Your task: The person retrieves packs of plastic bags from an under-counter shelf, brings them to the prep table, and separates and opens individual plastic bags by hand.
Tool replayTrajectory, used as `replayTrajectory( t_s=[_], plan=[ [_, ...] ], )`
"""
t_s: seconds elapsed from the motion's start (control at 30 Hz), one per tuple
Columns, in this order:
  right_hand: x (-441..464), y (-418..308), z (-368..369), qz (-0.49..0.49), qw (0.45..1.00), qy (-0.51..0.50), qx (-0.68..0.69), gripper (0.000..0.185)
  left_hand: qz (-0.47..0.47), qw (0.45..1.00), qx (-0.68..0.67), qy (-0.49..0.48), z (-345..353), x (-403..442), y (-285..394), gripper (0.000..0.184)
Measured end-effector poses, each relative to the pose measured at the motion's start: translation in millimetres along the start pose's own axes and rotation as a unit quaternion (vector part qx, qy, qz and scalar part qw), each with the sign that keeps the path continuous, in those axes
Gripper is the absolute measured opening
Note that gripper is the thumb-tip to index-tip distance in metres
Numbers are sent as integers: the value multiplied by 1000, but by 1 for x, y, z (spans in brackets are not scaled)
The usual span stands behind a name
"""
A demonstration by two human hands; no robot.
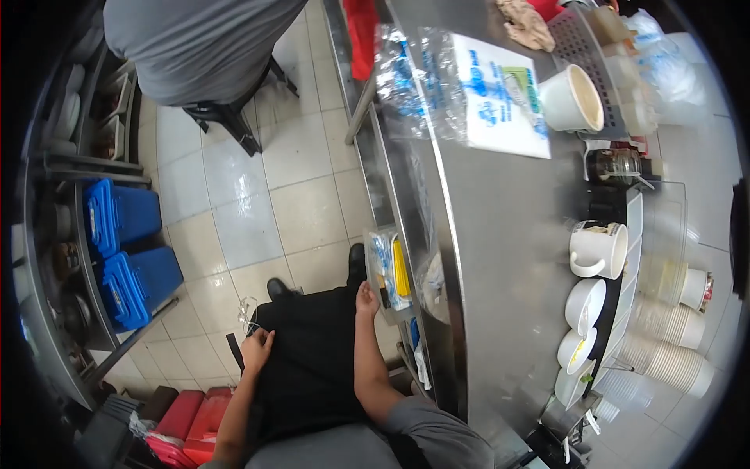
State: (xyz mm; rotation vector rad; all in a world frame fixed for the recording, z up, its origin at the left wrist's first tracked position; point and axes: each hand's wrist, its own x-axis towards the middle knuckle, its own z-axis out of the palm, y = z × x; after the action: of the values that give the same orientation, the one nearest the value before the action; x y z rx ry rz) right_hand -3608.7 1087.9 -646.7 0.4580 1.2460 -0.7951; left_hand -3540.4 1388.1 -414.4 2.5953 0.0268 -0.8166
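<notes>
The fingers of the left hand [256, 350] seem to pinch a clear, tangled thing [247, 311], perhaps held aside to keep it off the black garment [308, 352]. The right hand [366, 300] has curled fingers near a yellow object [401, 267]; whether they grip, I cannot tell. On the tabletop [508, 242], a packet [486, 98] carries blue print, too blurred for reading.

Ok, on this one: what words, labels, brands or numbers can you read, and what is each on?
No text can be read with certainty.
Counter packet: blue and green print, too blurred.
Clear bag: blue markings, too blurred.
Blue bins: pale labels, too small.
Shelf packet: blue-and-white markings, too small.
</notes>
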Motion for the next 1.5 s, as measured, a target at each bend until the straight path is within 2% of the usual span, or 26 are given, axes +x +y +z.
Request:
replayTrajectory(
  t_s=[0.07,0.1,0.2,0.23,0.27,0.3,0.37,0.5,0.6,0.63,0.73,0.77,0.87,0.93,0.97,1.0,1.03,1.07,1.13,1.17,1.2,1.27,1.37,1.4,1.47,1.5],
  plan=[
    [-17,-2,19,-15,998,28,53,46,8,1000,13,-9,0,8,6,32],
    [7,-13,7,18,993,10,114,52,11,1000,17,-13,0,15,11,31],
    [-26,-24,47,35,992,39,111,50,41,999,29,-17,7,34,29,29],
    [-41,-23,64,-7,987,73,142,60,51,998,35,-18,11,38,32,28],
    [-26,-28,56,7,985,-113,130,61,61,998,28,-20,12,43,36,28],
    [-11,-43,50,10,988,-58,146,60,68,997,21,-23,15,46,39,27],
    [-11,-57,63,-2,989,-43,145,59,79,996,2,-38,17,49,48,26],
    [3,-76,81,-32,991,-71,105,57,108,993,-21,-43,29,60,62,25],
    [22,-78,84,-49,994,-76,66,55,82,989,-85,-83,30,72,61,20],
    [26,-79,86,-52,994,-78,55,54,91,985,-115,-95,30,76,58,16],
    [36,-74,85,-58,995,-83,4,53,135,967,-167,-138,27,84,51,19],
    [40,-72,82,-62,994,-85,-24,52,106,960,-176,-189,26,86,46,19],
    [49,-66,71,-86,972,-110,-191,50,82,889,-368,-258,21,82,34,17],
    [88,-65,41,-160,889,-137,-406,49,130,878,-367,-279,21,76,18,24],
    [-20,-42,82,-169,725,-102,-660,44,161,876,-343,-297,14,72,12,26],
    [-38,-38,83,-177,498,-95,-844,45,191,874,-317,-316,6,67,6,27],
    [-39,-36,69,-132,466,-148,-862,51,124,886,-294,-336,1,61,2,25],
    [-44,-32,58,-88,432,-200,-875,56,115,894,-274,-336,-14,53,8,23],
    [-134,-21,61,-100,297,-162,-936,58,102,909,-230,-333,-44,46,32,20],
    [-183,-15,66,-105,227,-139,-958,59,174,924,-195,-281,-59,54,43,20],
    [-205,-14,59,-62,149,-138,-977,59,244,930,-159,-226,-73,69,61,22],
    [-262,-7,58,-55,40,-155,-985,57,359,925,-95,-83,-127,82,133,28],
    [-265,0,73,84,-59,-378,-920,55,429,896,-79,76,-199,108,243,37],
    [-300,2,100,53,38,-432,-900,45,473,871,-64,115,-217,116,278,43],
    [-356,5,165,185,372,-476,-775,32,546,816,-17,189,-245,136,341,53],
    [-391,2,215,74,373,-545,-747,25,571,790,16,222,-253,146,367,57]
  ],
)
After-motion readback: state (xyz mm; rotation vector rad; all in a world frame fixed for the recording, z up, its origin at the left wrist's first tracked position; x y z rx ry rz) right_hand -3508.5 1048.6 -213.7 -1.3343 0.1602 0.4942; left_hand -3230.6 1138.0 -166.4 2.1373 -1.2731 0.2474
